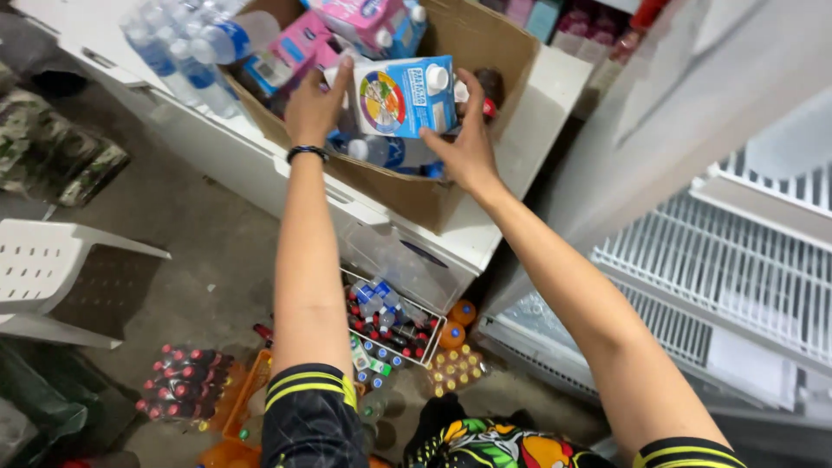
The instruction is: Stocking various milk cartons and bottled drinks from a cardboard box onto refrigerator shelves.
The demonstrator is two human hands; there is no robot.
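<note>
A blue drink carton (403, 95) with a white screw cap is lifted over an open cardboard box (472, 52). My left hand (314, 104) grips the carton's left side, and a black band circles that wrist. On the carton's right side my right hand (468, 143) presses against it. Inside the box lie pink cartons (360, 22), more blue cartons and a dark bottle with a red cap (490, 87). The box stands on a white chest freezer (260, 169).
Shrink-wrapped water bottles (178, 43) lie left of the box. An open fridge with white wire shelves (737, 269) stands at right. On the floor sit packs of red-capped bottles (186, 381), a wire basket of bottles (390, 325), orange bottles (455, 334) and a white plastic chair (61, 277).
</note>
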